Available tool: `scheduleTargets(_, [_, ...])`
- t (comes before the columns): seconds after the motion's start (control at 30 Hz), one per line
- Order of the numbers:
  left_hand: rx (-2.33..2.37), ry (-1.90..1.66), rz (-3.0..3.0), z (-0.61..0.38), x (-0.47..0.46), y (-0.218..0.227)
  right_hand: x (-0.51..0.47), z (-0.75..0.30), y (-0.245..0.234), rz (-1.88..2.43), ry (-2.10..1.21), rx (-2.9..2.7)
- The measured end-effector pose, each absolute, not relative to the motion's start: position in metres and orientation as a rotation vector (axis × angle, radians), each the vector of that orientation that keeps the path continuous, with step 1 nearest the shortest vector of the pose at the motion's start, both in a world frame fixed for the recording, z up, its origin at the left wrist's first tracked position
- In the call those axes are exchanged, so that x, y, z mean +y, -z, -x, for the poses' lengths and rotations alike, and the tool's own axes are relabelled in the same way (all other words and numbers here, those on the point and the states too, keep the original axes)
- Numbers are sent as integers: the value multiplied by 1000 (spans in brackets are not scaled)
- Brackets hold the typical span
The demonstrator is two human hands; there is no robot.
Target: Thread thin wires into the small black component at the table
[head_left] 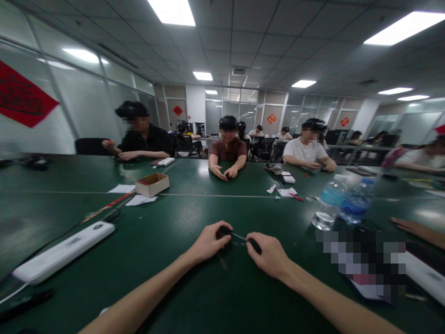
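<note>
My left hand (211, 242) is closed around a small black piece (224, 230) just above the green table. Opposite it, my right hand (270, 256) grips a dark handle (255, 246) between thumb and fingers. A thin, pale metal shaft (239, 236) spans the short gap between the two dark parts. It looks like a small screwdriver, but the fingers cover much of both ends, and I cannot tell whether the parts are joined.
On the left lie a white power strip (69, 250) and an open cardboard box (152, 184). Two water bottles (328, 204) stand at right, near a blurred-out item (365, 264). Across the green table (187, 204) sit several people, and another person's hand (417, 231) rests at far right.
</note>
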State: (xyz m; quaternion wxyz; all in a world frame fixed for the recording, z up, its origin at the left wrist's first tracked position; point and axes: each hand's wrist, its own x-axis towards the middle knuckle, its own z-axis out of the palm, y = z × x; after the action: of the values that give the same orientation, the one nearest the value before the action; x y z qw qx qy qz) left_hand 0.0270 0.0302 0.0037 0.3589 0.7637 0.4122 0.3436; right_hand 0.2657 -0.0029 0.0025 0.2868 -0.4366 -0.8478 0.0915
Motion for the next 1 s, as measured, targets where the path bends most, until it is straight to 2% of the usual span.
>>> scheduleTargets(0.43, [1040,-915,-1946,-28,32,-1,-1,-266,-2,1211,-253,-2274])
scheduleTargets(1.0, [1050,-944,-2203,-29,26,-3,-3,-268,-6,1133,-295,-2283])
